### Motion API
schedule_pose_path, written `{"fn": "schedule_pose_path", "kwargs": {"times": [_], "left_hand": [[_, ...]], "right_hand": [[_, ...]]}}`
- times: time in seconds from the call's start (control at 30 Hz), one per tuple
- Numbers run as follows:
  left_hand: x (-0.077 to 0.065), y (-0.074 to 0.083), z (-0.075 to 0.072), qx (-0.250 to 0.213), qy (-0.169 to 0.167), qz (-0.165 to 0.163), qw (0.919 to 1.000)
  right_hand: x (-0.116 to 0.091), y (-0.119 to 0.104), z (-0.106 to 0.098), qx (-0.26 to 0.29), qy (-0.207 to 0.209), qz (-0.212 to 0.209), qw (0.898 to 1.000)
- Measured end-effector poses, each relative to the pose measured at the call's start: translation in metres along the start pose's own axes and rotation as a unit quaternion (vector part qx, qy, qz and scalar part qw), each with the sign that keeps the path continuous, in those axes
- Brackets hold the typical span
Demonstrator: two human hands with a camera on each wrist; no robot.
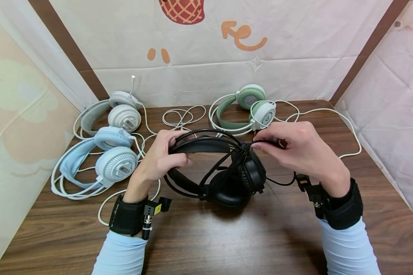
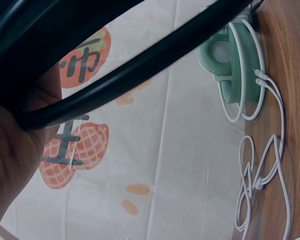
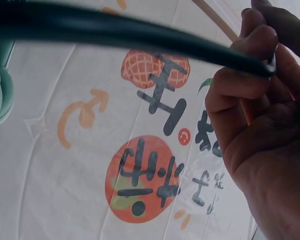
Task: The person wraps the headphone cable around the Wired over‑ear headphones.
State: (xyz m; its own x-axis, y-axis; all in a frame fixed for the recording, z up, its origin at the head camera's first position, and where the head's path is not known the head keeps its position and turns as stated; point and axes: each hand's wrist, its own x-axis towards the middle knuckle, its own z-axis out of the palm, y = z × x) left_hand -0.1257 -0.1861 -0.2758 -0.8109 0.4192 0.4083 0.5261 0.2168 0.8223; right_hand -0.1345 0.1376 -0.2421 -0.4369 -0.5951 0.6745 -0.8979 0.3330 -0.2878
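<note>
Black headphones (image 1: 254, 173) are held up over the middle of the table, headband to the left and ear cups to the right. My left hand (image 1: 161, 154) grips the headband at its curve, thumb inside the arch. In the left wrist view the dark band (image 2: 140, 65) crosses close to the lens. Black cord strands run bunched across the ear cups. My right hand (image 1: 299, 149) pinches a black cable (image 1: 270, 142) just right of them. A thin loop of it hangs below this hand. The right wrist view shows the cable (image 3: 140, 37) reaching the curled fingers (image 3: 240, 85).
White headphones (image 1: 124, 117) and light blue headphones (image 1: 116, 164) lie at the left. Green headphones (image 1: 234, 110) stand at the back, their white cable (image 1: 351, 130) curving right. Loose white cable (image 1: 184, 116) lies at the back of the wooden table (image 1: 227, 240). Printed fabric walls (image 1: 206, 82) enclose it.
</note>
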Motion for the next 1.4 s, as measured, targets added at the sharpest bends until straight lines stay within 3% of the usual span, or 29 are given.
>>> {"fn": "schedule_pose_path", "kwargs": {"times": [0.43, 0.6, 0.73, 0.87, 1.03, 1.23, 1.4], "left_hand": [[-0.002, 0.000, -0.005, -0.038, -0.012, 0.032, 0.9987], [-0.003, 0.002, -0.006, -0.090, -0.009, 0.031, 0.9954], [-0.005, 0.002, -0.005, -0.161, 0.003, 0.029, 0.9866], [-0.005, 0.002, -0.004, -0.242, -0.004, 0.031, 0.9698], [-0.004, -0.003, -0.005, -0.311, -0.033, 0.058, 0.9479], [-0.002, -0.005, -0.007, -0.399, -0.072, 0.090, 0.9098], [-0.002, -0.008, -0.008, -0.458, -0.069, 0.090, 0.8815]], "right_hand": [[-0.004, 0.008, -0.019, 0.005, 0.026, 0.043, 0.999], [-0.005, 0.016, -0.024, 0.009, 0.056, 0.029, 0.998], [-0.007, 0.024, -0.025, 0.017, 0.078, 0.029, 0.996], [-0.010, 0.031, -0.026, 0.024, 0.090, 0.048, 0.995], [-0.014, 0.040, -0.026, 0.039, 0.106, 0.062, 0.992], [-0.015, 0.048, -0.027, 0.058, 0.114, 0.071, 0.989], [-0.015, 0.049, -0.028, 0.049, 0.113, 0.090, 0.988]]}}
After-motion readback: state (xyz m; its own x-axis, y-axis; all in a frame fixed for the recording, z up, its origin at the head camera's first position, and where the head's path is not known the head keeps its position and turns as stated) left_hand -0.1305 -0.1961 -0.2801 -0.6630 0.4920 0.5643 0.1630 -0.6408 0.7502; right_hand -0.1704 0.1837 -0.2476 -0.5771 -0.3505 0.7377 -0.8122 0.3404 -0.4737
